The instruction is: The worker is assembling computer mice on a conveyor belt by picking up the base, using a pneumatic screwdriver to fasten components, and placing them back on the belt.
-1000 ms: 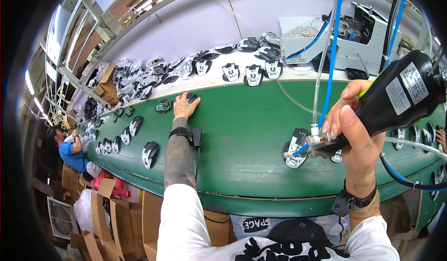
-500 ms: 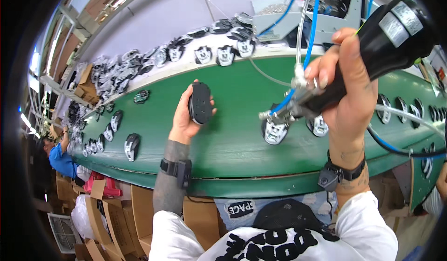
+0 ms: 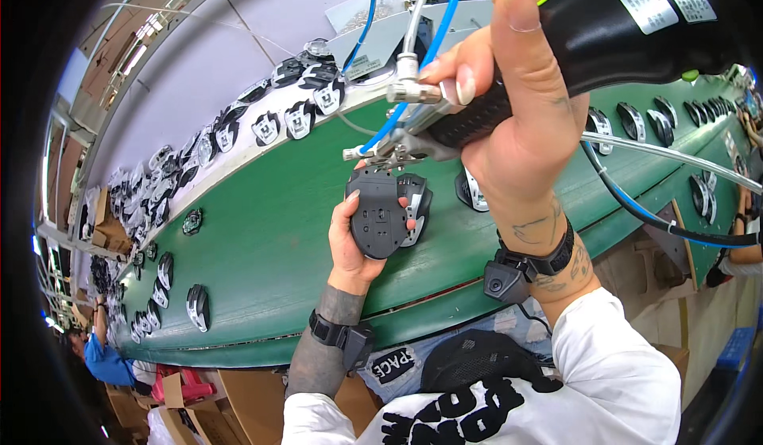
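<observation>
Green tabletop (image 3: 262, 238), curved by the lens, strewn with black-and-white mouse shells. Right hand (image 3: 509, 119) closed around black powered screwdriver (image 3: 572, 40), tip aimed left and down, just above the part. Left hand (image 3: 358, 238) gripping dark mouse base (image 3: 379, 222) from below, underside up, long axis running away from the body, above the tabletop.

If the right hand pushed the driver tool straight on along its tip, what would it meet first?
Most likely the dark mouse base held up by the left hand. The tool in the right hand has its tip just above it, though depth is unclear.
</observation>
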The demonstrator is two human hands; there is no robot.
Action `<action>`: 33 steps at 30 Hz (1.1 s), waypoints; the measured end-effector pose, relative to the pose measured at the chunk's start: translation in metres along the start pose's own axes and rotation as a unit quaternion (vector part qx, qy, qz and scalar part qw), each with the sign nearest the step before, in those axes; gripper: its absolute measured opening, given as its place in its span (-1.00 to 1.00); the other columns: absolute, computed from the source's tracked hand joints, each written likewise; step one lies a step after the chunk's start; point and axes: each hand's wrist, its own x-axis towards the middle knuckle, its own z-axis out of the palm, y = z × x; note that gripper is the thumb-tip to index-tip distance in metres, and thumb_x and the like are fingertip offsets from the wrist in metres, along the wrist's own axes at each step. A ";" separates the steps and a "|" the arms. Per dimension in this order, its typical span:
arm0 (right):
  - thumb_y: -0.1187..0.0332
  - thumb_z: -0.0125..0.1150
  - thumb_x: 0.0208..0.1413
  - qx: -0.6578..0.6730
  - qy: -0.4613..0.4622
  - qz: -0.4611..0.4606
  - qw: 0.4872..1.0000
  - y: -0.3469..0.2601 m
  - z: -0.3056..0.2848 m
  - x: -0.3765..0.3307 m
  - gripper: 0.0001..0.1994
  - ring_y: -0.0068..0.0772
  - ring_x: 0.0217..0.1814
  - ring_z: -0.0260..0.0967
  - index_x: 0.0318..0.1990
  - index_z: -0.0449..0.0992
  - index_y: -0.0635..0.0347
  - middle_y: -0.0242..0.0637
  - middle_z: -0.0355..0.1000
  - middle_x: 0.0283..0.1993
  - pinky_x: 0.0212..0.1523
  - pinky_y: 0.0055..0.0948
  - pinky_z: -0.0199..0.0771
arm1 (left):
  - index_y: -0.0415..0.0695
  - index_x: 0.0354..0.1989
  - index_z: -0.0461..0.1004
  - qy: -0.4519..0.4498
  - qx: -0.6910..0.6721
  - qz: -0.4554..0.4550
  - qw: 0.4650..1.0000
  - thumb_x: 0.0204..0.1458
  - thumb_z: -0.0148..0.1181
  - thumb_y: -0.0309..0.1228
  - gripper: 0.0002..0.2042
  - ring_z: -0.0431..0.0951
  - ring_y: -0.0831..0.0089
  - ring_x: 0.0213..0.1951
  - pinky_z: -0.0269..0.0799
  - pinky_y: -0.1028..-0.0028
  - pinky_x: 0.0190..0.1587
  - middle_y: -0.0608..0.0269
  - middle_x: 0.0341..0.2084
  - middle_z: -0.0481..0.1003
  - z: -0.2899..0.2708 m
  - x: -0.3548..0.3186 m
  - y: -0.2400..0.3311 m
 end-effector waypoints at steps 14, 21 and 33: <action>0.33 0.21 0.10 0.076 0.068 0.038 0.994 0.006 0.014 -0.005 -0.69 -0.55 -0.62 0.30 -0.14 0.25 0.30 -0.36 0.30 -0.57 -0.44 -0.44 0.52 | -0.22 0.05 0.28 -0.006 0.026 -0.028 0.999 0.10 -0.13 -0.12 -0.53 0.49 0.21 -0.19 0.52 0.17 -0.26 0.08 -0.12 0.42 -0.005 -0.008 0.002; 0.28 0.12 0.15 0.052 0.060 0.009 0.997 0.002 0.012 -0.005 -0.75 -0.51 -0.61 0.30 -0.18 0.32 0.29 -0.35 0.28 -0.60 -0.44 -0.45 0.47 | 0.00 0.08 0.27 0.137 0.000 0.042 0.990 0.11 -0.05 -0.17 -0.62 0.48 0.24 -0.23 0.49 0.18 -0.26 0.20 -0.16 0.40 -0.016 0.003 0.011; 0.28 0.09 0.17 -0.007 0.021 0.014 1.000 0.006 0.017 -0.002 -0.79 -0.51 -0.63 0.25 -0.39 0.34 0.22 -0.38 0.24 -0.67 -0.46 -0.44 0.42 | 0.03 0.25 0.09 0.019 -0.032 0.030 0.999 -0.03 0.00 -0.20 -0.41 0.48 0.19 -0.18 0.50 0.11 -0.21 0.12 0.01 0.31 -0.003 -0.008 0.009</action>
